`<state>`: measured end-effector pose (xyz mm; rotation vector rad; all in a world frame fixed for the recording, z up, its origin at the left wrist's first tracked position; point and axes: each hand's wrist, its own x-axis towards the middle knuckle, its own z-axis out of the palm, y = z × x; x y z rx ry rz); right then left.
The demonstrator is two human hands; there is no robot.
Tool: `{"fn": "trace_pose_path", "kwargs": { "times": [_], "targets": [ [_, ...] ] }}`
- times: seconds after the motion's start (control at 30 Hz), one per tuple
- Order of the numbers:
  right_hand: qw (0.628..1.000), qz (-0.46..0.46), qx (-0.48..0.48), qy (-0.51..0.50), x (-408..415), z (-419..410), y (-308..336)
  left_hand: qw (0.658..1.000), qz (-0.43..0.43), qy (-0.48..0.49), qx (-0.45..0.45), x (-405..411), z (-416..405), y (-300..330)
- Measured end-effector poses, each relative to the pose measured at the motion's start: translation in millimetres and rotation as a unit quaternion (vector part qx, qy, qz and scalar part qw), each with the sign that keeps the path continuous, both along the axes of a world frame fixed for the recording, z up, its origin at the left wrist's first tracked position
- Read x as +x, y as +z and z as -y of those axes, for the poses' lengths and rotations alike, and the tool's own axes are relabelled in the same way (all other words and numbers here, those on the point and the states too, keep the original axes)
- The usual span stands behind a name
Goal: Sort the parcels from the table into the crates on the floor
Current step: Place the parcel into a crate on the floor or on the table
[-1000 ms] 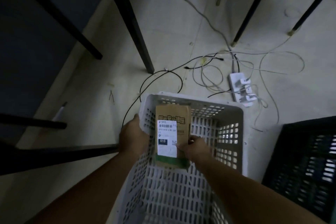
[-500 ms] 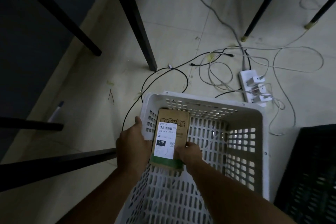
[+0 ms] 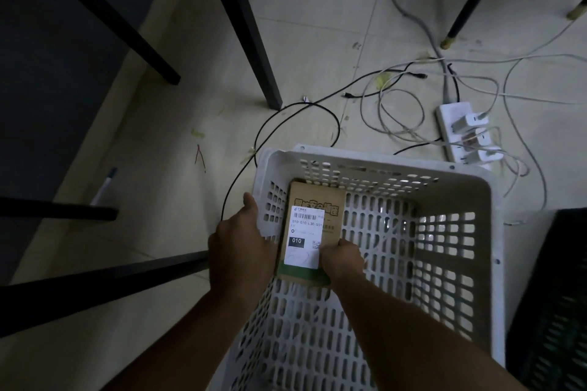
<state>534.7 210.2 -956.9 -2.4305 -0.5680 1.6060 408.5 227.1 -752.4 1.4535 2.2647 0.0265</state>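
Flat brown cardboard parcel with white shipping label (image 3: 309, 233) held low inside white perforated plastic crate (image 3: 460, 232), near its far-left corner. Left hand (image 3: 238, 244) grips parcel's left edge; right hand (image 3: 341, 259) pinches near-right corner. Risk: parcel catching left wall, landing tilted. Black crate (image 3: 552, 311) just beside, right; cables (image 3: 397, 111), white power strip (image 3: 465, 133) beyond far rim.
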Motion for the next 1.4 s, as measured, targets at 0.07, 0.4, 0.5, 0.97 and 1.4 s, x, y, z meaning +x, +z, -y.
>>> {"fn": "trace_pose_path", "kwargs": {
  "times": [0.07,0.4,0.5,0.97,1.4],
  "targets": [
    [1.0,0.017,-0.003,0.005,-0.5,-0.8,-2.3,1.0,0.001,-0.003,-0.004,-0.7,0.5,0.0],
    [0.993,0.015,-0.029,0.117,2.9,-12.8,21.7,0.999,-0.004,-0.026,-0.04,-4.1,-3.1,3.7],
    [0.983,0.005,-0.005,0.184,10.8,-18.4,48.8,0.997,0.021,-0.036,-0.058,-7.0,-3.3,8.6],
    [0.838,0.088,0.119,0.525,61.9,-4.9,305.7,0.95,0.032,-0.263,-0.164,19.3,33.8,162.8],
    [0.727,0.214,0.209,0.618,78.3,88.2,608.0,0.949,-0.033,-0.306,-0.065,36.4,133.4,398.4]
  ]
}}
